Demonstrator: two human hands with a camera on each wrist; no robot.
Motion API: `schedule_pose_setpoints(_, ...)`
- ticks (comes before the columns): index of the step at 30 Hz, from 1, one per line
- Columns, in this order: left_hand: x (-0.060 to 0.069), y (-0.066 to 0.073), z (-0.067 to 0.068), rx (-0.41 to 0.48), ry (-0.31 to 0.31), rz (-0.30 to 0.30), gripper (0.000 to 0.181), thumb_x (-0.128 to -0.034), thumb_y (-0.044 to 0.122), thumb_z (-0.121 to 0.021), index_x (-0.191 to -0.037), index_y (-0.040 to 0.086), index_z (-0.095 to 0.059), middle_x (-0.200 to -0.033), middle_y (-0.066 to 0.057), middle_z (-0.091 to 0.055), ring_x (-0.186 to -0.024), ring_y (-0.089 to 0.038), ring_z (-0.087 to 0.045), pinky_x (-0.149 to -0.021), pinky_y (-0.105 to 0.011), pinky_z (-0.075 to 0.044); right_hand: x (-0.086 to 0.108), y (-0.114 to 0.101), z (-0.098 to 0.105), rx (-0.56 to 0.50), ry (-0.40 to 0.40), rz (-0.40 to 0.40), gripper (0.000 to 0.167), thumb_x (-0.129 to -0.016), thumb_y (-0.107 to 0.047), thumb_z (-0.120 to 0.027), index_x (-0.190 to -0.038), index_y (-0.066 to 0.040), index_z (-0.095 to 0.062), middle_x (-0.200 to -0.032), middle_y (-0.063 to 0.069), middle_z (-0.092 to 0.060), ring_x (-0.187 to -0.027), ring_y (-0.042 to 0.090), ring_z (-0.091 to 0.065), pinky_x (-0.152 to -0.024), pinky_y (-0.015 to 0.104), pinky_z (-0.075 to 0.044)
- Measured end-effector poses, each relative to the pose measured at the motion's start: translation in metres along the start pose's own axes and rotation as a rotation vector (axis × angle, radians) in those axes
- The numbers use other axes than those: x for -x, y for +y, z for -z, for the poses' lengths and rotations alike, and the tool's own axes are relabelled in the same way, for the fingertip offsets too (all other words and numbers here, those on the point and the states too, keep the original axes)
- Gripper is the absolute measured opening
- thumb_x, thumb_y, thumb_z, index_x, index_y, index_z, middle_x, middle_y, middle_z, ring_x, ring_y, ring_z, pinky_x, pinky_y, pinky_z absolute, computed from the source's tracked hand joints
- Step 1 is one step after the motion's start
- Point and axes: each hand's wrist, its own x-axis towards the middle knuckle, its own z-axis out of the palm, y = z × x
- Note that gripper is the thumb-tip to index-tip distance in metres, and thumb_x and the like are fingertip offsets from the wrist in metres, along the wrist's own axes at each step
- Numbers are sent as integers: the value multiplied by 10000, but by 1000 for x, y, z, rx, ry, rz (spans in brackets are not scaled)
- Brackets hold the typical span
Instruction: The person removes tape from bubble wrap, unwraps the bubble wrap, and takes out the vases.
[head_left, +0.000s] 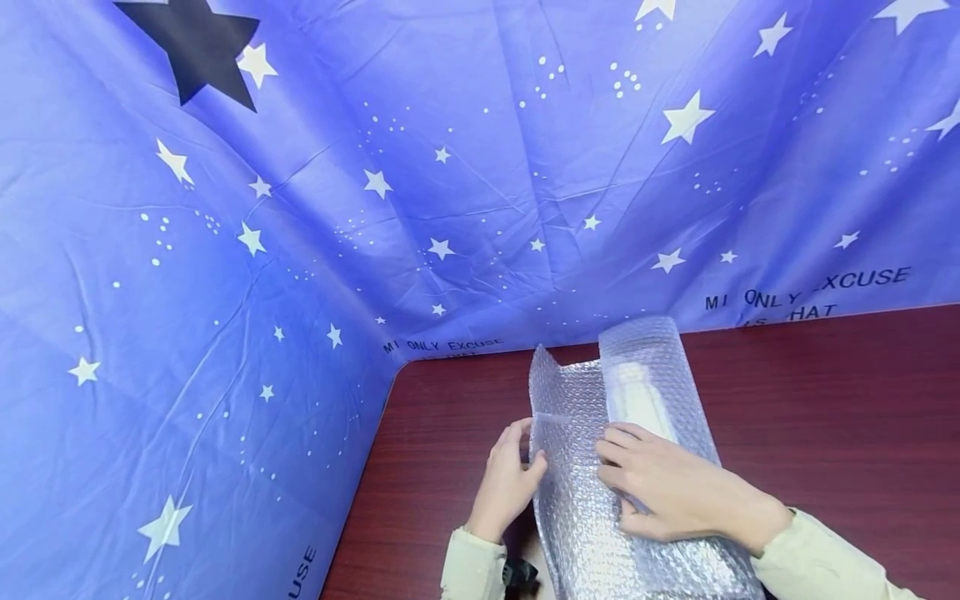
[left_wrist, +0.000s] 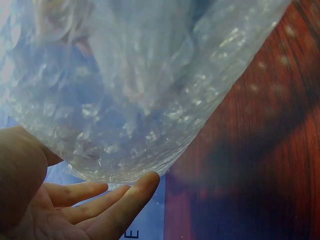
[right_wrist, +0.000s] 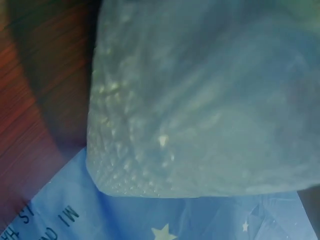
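A long sheet of clear bubble wrap lies on the table, its two sides raised or folded inward. Through the right flap shows a white object, its shape blurred. At the wrap's left edge is my left hand, thumb and fingers spread; in the left wrist view, that hand touches the lower edge of the wrap with relaxed fingers. My right hand holds the right flap's inner edge with bent fingers. Wrap fills much of the right wrist view and hides that hand.
The dark red table meets a blue star-printed cloth at the back and left. A small black item sits by the left sleeve, at the bottom edge of the head view.
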Motion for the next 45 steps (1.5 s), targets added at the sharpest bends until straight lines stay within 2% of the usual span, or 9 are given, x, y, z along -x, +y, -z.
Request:
schedule_pose_setpoints(5,0,-1,1,-19,0,-8,459,-890,58,-630,-1342,40,-551,-1183,-95,-638,-970,-148,-668,-690,-175,-548,6,4,2,-24,48,-4,268,-574,-231,-641,-674,-266,-394,-821,-116,-361,-833,115,-393,-991,328,-396)
schedule_pose_setpoints(12,2,-1,2,-23,-7,14,466,-893,62,-637,-1351,70,-549,-1193,-69,-639,-958,-123,-656,-692,-169,-542,15,7,4,-56,74,-21,329,-562,-202,-624,-683,-271,-326,-810,-128,-295,-803,75,-296,-932,249,-334)
schedule_pose_setpoints(16,3,-3,3,-27,-2,5,464,-890,59,-636,-1346,62,-552,-1188,-79,-643,-956,-126,-656,-689,-170,-541,19,8,6,-59,99,-14,327,-564,-216,-632,-691,-265,-335,-804,-124,-270,-792,68,-263,-864,236,-313)
schedule_pose_setpoints(20,3,-4,3,-22,-5,5,467,-890,60,-633,-1350,55,-548,-1189,-89,-642,-956,-135,-657,-689,-170,-544,23,10,10,-53,110,-24,311,-570,-198,-627,-700,-260,-352,-808,-113,-267,-797,78,-258,-805,246,-275)
schedule_pose_setpoints(24,2,-5,4,-14,-7,10,471,-891,59,-626,-1354,44,-543,-1204,-110,-642,-963,-144,-658,-692,-171,-549,28,12,14,-48,123,-42,291,-565,-156,-580,-701,-257,-343,-806,-102,-261,-800,85,-258,-842,248,-287)
schedule_pose_setpoints(27,2,-5,5,-6,-9,9,465,-895,56,-619,-1353,35,-542,-1203,-125,-642,-955,-141,-659,-687,-173,-550,32,14,14,-60,166,-35,289,-556,-134,-562,-694,-252,-338,-795,-95,-261,-794,88,-262,-827,250,-275)
schedule_pose_setpoints(32,3,-8,4,-11,6,-22,445,-889,36,-614,-1329,19,-555,-1173,-134,-649,-941,-152,-667,-682,-180,-547,42,17,16,-63,193,-56,276,-556,-129,-549,-692,-257,-347,-793,-101,-284,-804,80,-275,-765,246,-203)
schedule_pose_setpoints(38,4,-11,4,-5,10,-33,434,-884,12,-621,-1314,8,-563,-1160,-143,-659,-898,-132,-666,-657,-180,-542,55,22,21,-66,219,-86,218,-582,-128,-527,-710,-247,-398,-837,-102,-360,-842,97,-353,-780,248,-233)
schedule_pose_setpoints(45,4,-14,6,-31,13,-26,435,-884,17,-633,-1314,10,-562,-1160,-130,-665,-873,-99,-653,-650,-180,-533,70,31,30,-49,224,-133,208,-593,-144,-500,-717,-265,-385,-868,-122,-384,-853,84,-349,-770,222,-227)
